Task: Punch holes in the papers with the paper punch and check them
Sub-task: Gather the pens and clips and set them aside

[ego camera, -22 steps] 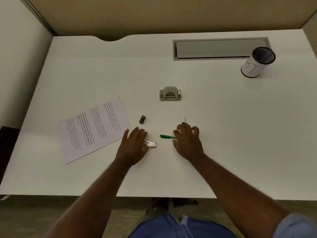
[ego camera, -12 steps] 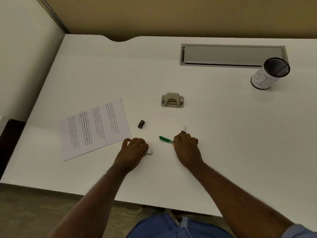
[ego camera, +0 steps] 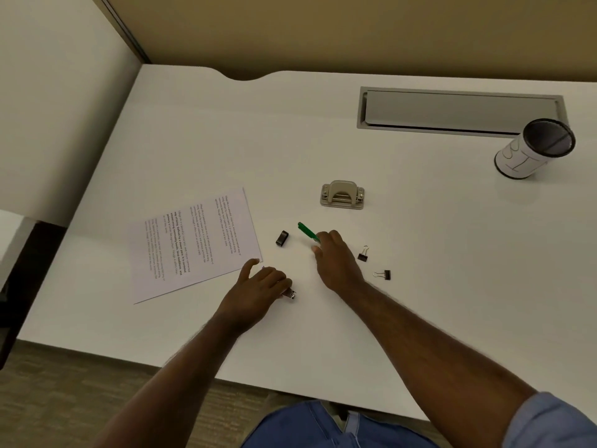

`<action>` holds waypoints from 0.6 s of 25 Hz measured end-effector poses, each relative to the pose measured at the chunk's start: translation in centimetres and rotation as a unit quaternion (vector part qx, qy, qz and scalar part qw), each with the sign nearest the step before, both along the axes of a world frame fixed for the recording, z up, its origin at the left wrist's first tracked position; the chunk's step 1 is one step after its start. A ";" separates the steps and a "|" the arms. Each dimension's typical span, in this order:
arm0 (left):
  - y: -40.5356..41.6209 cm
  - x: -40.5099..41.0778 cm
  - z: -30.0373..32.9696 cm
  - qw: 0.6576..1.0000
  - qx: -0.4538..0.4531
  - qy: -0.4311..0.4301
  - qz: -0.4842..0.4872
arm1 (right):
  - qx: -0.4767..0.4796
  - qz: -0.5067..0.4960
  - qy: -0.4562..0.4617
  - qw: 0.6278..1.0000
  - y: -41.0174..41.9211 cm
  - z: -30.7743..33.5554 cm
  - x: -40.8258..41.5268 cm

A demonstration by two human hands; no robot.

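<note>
A beige metal paper punch point(ego camera: 342, 194) stands in the middle of the white desk point(ego camera: 420, 253). A printed sheet of paper point(ego camera: 193, 245) lies flat to its left, slightly skewed. My left hand point(ego camera: 258, 287) rests just off the paper's near right corner, fingers curled over a small silver metal object point(ego camera: 289, 294) that sticks out under them. My right hand point(ego camera: 332, 257) is ahead and to the right, fingertips pinching the near end of a green pen-like stick point(ego camera: 307, 231) that points up-left toward the punch.
A small black clip point(ego camera: 282, 238) lies between paper and green stick. Two black binder clips point(ego camera: 363, 254) point(ego camera: 384, 274) lie right of my right hand. A white cup with a dark mesh rim point(ego camera: 533, 150) stands far right, beside a grey cable hatch point(ego camera: 458, 109).
My right hand moved forward and lifted off the binder clips, taking the green stick with it. My left hand curled tighter over the silver object. The camera shifted.
</note>
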State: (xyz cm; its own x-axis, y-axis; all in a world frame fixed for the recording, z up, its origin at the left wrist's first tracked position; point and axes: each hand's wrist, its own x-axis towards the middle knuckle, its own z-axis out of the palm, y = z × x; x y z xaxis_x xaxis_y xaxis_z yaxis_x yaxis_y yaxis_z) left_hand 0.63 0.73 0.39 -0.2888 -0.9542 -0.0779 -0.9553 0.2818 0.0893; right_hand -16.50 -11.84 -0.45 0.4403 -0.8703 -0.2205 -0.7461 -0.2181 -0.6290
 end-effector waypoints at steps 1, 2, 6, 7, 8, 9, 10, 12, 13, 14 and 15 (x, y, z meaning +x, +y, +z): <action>0.2 0.5 0.1 1.000 -0.007 -0.001 -0.006 | 0.012 0.002 0.003 1.000 -0.2 0.1 1.3; 0.3 1.1 0.3 1.000 -0.015 -0.003 -0.012 | 0.021 0.006 0.010 1.000 -0.3 0.2 2.5; 0.5 3.3 0.9 0.999 -0.025 -0.014 -0.045 | 0.051 0.037 0.056 0.996 -0.8 0.1 6.1; 0.4 3.7 1.0 0.998 -0.026 -0.016 -0.052 | 0.053 0.050 0.071 0.995 -0.8 -0.1 6.7; 0.2 3.9 1.2 0.998 -0.028 -0.018 -0.058 | 0.051 0.062 0.084 0.993 -0.7 -0.3 7.1; -0.1 4.2 1.3 0.997 -0.031 -0.019 -0.065 | 0.043 0.070 0.093 0.992 -0.6 -0.5 7.6; -0.3 4.4 1.5 0.997 -0.036 -0.019 -0.072 | 0.032 0.072 0.098 0.992 -0.4 -0.8 7.9; -0.7 4.7 1.8 0.995 -0.044 -0.016 -0.088 | 0.014 0.066 0.099 0.993 -0.1 -1.3 8.1; -0.9 4.8 1.9 0.994 -0.045 -0.012 -0.097 | 0.012 0.057 0.093 0.994 0.0 -1.4 8.1; -1.1 4.8 2.2 0.993 -0.045 -0.009 -0.107 | 0.020 0.039 0.076 0.996 0.0 -1.4 7.9; -1.5 4.8 2.4 0.992 -0.047 -0.007 -0.117 | 0.039 0.014 0.049 0.998 0.0 -1.3 7.7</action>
State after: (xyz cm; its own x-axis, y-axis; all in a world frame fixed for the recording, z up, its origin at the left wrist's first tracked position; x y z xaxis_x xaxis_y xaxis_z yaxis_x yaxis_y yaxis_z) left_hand 5.40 -0.75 2.77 -0.5023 -0.8647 0.0016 -0.8640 0.5020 0.0393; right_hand -8.84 -11.84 -1.74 0.4366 -0.8366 -0.3308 -0.7997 -0.1924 -0.5688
